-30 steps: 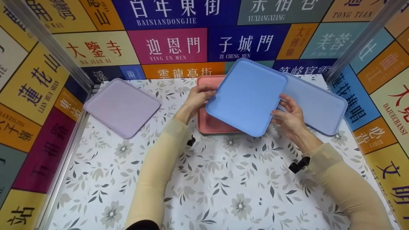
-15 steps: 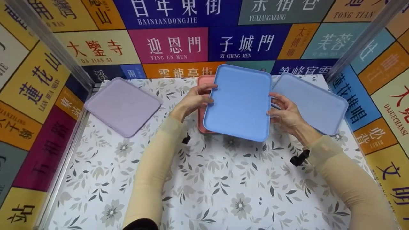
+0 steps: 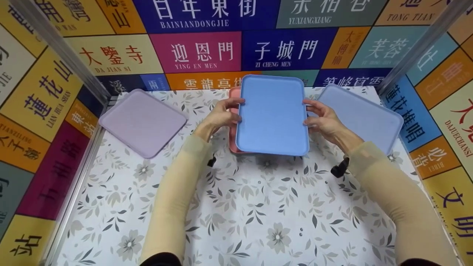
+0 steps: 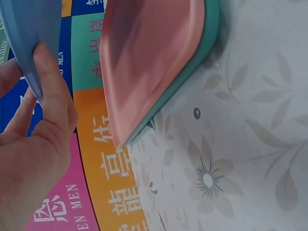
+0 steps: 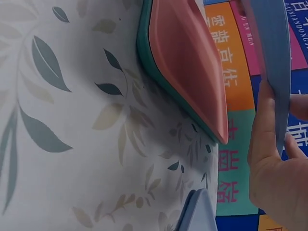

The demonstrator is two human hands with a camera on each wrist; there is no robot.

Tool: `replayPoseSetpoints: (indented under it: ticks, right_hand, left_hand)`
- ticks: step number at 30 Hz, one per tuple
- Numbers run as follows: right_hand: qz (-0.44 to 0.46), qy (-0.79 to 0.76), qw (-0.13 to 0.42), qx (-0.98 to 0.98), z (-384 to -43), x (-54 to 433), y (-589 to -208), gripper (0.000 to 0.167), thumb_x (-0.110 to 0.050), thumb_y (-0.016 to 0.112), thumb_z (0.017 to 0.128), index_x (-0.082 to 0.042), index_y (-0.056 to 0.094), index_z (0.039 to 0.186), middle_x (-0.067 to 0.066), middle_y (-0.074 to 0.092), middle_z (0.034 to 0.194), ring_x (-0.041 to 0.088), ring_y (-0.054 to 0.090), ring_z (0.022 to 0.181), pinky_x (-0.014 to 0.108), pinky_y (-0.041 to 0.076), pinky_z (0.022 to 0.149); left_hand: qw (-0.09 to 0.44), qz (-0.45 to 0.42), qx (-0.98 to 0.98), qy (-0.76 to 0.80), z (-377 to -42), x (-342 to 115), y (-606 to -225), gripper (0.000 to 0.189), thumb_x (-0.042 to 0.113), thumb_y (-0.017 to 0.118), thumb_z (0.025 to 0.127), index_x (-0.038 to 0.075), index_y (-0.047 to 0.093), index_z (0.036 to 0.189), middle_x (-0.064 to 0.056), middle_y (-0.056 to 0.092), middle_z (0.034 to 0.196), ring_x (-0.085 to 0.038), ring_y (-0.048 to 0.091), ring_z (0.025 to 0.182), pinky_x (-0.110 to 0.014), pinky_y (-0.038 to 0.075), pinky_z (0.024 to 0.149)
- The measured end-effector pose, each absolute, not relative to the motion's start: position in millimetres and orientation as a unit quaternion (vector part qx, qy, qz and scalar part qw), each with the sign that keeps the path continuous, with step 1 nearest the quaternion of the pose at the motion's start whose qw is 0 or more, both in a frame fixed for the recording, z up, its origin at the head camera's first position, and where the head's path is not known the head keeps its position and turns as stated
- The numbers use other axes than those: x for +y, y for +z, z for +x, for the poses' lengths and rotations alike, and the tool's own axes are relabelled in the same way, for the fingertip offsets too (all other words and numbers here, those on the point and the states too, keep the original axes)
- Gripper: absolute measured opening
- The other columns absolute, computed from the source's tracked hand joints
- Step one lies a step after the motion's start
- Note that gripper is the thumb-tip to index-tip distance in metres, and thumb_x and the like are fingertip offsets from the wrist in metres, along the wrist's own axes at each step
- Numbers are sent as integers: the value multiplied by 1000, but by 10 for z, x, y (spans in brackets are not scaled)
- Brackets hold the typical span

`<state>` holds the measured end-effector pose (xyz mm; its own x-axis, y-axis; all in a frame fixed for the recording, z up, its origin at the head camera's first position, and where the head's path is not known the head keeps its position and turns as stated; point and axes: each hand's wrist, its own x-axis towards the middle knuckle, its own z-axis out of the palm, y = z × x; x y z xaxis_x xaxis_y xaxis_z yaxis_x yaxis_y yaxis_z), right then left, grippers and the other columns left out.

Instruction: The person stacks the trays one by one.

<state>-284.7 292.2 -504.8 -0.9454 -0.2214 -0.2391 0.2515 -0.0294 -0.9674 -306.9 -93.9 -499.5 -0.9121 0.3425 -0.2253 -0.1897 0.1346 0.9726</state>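
Our left hand (image 3: 221, 117) and right hand (image 3: 325, 120) are pinching the likely lightweight, stiff blue tray's (image 3: 272, 116) sides above the pink tray (image 4: 149, 62).

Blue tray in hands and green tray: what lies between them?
The pink tray, on top of the green tray; both wrist views show it.

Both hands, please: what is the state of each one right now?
Left hand: holding the bright blue tray at one edge.
Right hand: holding the same bright blue tray at the opposite edge.
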Motion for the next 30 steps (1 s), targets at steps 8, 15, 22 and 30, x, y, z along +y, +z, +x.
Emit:
replayPoseSetpoints:
  ticks: [8,15,22,30]
  right_hand:
    - [-1,-645,175,744,-3089,2758,-5144,85,18,63,94,-11,43,172,-1,60,140,8,71,85,26,63,66]
    - [-9,-598,167,784,-3200,2620,-5311,84,16,60,90,-7,46,170,19,53,158,5,70,83,24,64,67]
    - [13,-553,152,819,-3270,2530,-5385,78,12,58,91,-8,53,166,18,55,148,9,66,82,29,64,68]
    - [26,-495,105,862,-3352,2388,-5428,69,9,62,89,-6,65,156,21,60,138,10,62,81,22,55,59]
  left_hand:
    - [161,25,754,636,-3087,-961,-5086,75,-14,68,84,7,64,156,-24,59,150,-24,67,103,-25,64,63]
    - [137,1,802,582,-3074,-918,-5197,76,-17,61,84,3,62,157,-24,61,149,-26,68,108,-34,69,72]
    - [130,-19,855,502,-3462,-922,-5717,73,-7,62,81,9,69,152,-16,70,144,-25,69,122,-35,70,89]
    - [141,-60,879,452,-3500,-848,-5702,71,-4,65,86,8,64,156,-18,67,155,-28,63,139,-39,57,120]
